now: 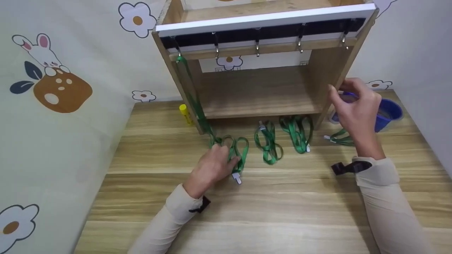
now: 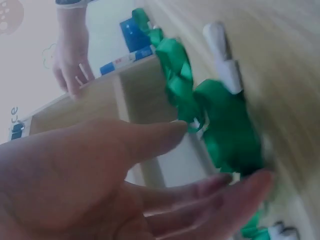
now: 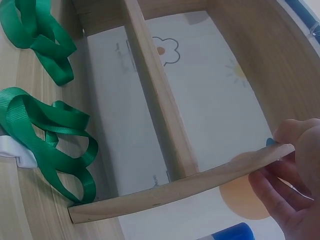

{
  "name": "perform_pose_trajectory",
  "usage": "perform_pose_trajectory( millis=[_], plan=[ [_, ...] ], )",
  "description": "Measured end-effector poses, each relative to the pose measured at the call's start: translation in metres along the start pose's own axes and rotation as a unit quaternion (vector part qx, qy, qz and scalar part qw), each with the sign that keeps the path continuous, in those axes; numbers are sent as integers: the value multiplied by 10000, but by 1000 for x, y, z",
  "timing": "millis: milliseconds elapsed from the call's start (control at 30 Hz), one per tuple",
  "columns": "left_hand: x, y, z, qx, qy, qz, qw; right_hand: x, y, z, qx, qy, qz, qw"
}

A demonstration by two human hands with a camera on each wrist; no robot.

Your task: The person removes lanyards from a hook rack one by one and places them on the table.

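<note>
A wooden shelf unit (image 1: 257,91) stands at the back of the table, with a row of metal hooks (image 1: 257,44) under its top. One green lanyard (image 1: 192,95) hangs from the leftmost hook and trails down to the table. My left hand (image 1: 229,158) lies with nearly straight fingers on a bunched green lanyard (image 1: 238,146) that has a white clip (image 1: 236,178). In the left wrist view that hand (image 2: 220,155) is spread beside the same lanyard (image 2: 225,125). My right hand (image 1: 339,90) pinches the front edge of the shelf's right side panel (image 3: 175,190).
Other green lanyards lie in front of the shelf (image 1: 269,143), (image 1: 298,132), (image 1: 340,138). A blue cup (image 1: 390,113) stands behind my right hand. A yellow glue stick (image 1: 184,112) lies left of the shelf. Walls close in on both sides.
</note>
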State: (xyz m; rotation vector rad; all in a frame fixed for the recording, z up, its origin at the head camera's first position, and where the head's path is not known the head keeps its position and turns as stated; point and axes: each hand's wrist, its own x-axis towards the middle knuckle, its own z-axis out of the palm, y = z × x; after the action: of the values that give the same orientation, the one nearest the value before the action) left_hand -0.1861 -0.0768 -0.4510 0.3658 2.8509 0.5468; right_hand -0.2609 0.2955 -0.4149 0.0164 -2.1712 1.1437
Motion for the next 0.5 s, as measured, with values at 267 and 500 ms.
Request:
perform_pose_trajectory(
  millis=[267,500],
  plan=[
    [17,4,19,694,396,576,9951,-1,5,2,167,121,-140,9997],
    [29,13,28,1419,583,242,9879,1,2,1,62,65,-55,9999]
  ],
)
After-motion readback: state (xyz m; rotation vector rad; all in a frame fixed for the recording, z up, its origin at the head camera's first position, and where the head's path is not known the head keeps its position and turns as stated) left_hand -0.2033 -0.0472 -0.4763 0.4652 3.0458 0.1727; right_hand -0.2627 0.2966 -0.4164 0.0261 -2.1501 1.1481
